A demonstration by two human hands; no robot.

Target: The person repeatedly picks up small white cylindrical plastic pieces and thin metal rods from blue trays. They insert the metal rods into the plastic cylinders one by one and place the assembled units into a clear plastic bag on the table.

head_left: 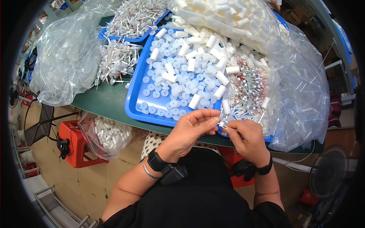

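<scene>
My left hand (194,127) and my right hand (246,137) meet just in front of the blue tray (131,104), both closed in a pinch. Between their fingertips shows a thin white-tipped pin (222,124), its far part hidden by the fingers. The right thumb and fingers grip this pin. Whatever the left fingertips hold is too small to make out. Pale translucent discs (176,91) cover much of the tray, with white foam-like cylinders (169,77) scattered over them. Right of the discs lies a heap of thin metal pins (249,89) with white and reddish ends.
A clear bag of white cylinders (235,19) bulges at the back. Crumpled plastic bags (62,57) cover the far left. Another blue tray (142,38) bears piled disc-and-stick pieces (133,17). Below the green table (95,102) stand a red stool (72,146) and a black fan (329,171).
</scene>
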